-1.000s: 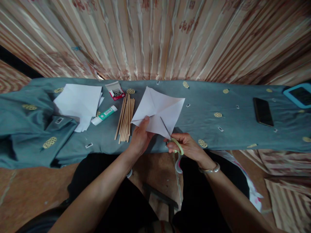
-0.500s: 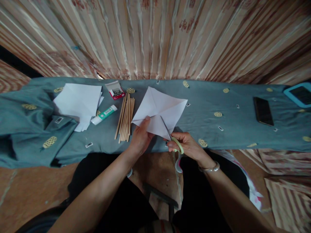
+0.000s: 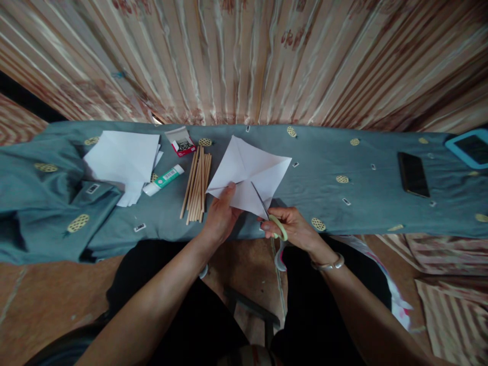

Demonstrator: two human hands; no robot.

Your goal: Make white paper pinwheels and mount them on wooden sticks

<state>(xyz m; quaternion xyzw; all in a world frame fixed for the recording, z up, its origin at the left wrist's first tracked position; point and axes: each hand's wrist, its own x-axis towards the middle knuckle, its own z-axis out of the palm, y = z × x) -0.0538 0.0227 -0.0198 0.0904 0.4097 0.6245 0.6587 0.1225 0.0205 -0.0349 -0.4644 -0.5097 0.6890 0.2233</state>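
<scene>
A white sheet of paper [image 3: 263, 163] with diagonal creases is held above the cloth near the table's front edge. My left hand [image 3: 222, 212] pinches its lower left side, thumb on top, beside a slit running in from that corner. In my right hand [image 3: 290, 226] is a pair of scissors [image 3: 279, 229] with pale green handles. One blade lies over the paper's lower part, its tip close to the middle; the other blade is hidden beneath the sheet.
Left of the paper lie several wooden sticks [image 3: 198, 185], a glue stick [image 3: 163, 180], a small red-and-white box [image 3: 180, 141] and stacked white paper [image 3: 124, 157]. A black phone [image 3: 413, 174] and a blue-framed tablet [image 3: 470, 148] rest at the right. Behind the table hangs a striped curtain [image 3: 244, 66].
The paper's right corner has shifted slightly left and down. Both hands and the scissors stay in almost the same place.
</scene>
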